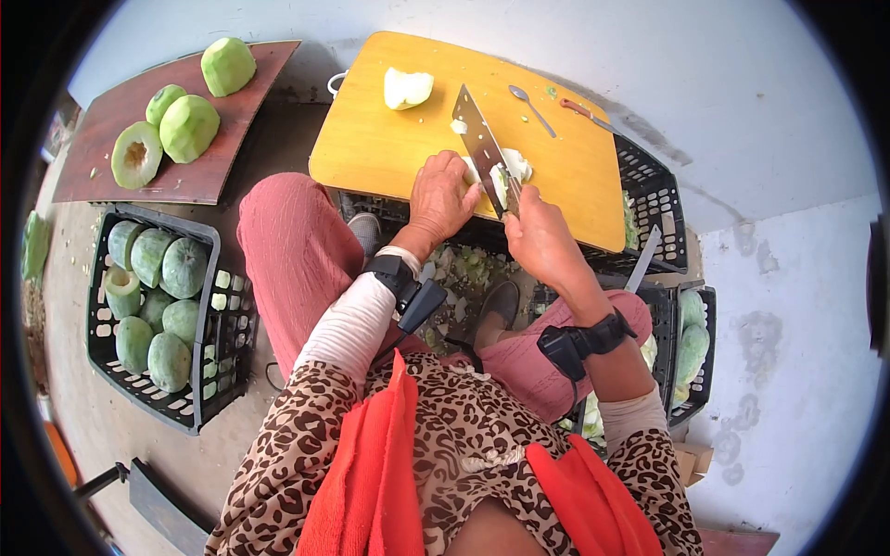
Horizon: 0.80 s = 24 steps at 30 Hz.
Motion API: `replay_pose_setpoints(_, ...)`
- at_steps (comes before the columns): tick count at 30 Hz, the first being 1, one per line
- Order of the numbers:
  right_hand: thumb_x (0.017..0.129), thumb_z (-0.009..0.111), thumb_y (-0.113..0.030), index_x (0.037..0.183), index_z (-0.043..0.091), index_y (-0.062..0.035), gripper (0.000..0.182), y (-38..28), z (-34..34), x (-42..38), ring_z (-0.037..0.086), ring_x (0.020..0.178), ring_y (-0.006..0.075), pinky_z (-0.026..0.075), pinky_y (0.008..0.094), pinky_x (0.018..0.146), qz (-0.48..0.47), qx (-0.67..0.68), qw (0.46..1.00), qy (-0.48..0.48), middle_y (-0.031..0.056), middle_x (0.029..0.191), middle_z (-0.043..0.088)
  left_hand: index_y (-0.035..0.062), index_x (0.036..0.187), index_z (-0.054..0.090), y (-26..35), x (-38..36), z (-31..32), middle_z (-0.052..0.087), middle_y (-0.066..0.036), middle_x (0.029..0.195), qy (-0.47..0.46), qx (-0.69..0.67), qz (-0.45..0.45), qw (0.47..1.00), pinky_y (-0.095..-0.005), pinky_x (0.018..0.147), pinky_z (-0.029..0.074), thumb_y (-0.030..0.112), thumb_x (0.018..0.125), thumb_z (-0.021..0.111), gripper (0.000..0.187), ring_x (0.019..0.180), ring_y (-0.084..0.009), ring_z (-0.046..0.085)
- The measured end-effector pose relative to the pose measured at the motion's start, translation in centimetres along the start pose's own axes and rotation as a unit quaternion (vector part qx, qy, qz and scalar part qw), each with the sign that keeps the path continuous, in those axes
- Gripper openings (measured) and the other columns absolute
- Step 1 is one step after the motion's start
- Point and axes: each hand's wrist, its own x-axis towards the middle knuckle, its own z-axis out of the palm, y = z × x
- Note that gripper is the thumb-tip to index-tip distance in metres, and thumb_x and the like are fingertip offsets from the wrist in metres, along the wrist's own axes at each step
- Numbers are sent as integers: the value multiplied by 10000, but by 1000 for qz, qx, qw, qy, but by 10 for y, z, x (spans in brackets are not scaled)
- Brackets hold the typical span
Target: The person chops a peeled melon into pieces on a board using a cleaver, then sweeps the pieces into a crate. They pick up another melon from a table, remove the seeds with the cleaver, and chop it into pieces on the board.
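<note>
Dark-red board (232, 130) at far left: four peeled melons (190, 128), one at its far edge, three grouped mid-board, the leftmost showing a hollow cut face. Nearer the person, black crate (207, 320) holding green melons (184, 267). Yellow surface (362, 139): pale chunk (408, 88) close to far left corner. Left hand (441, 196) at near edge, fingers curled, close together, beside the cleaver (477, 130); whether they pinch anything, cannot tell. Blade slants over mid-surface; pale pieces (516, 165) against its right side, toward near edge. Right hand (536, 230) wrapped round the cleaver's handle at near edge. Spoon (540, 119) near far edge; small knife (586, 115) by far right corner.
</note>
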Motion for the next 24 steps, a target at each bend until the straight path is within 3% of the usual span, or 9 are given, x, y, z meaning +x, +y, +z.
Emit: replay_pose_setpoints(24,866,553,-91,959,452,123,254,13,16,27,614,759,494,496,524,678,-32,-2,999,-24,331,747,601,49,891,555,0,1,0,532,-124,952,-2,-3,0,1000,-427,817,426,159,721,695,246,940,-333,516)
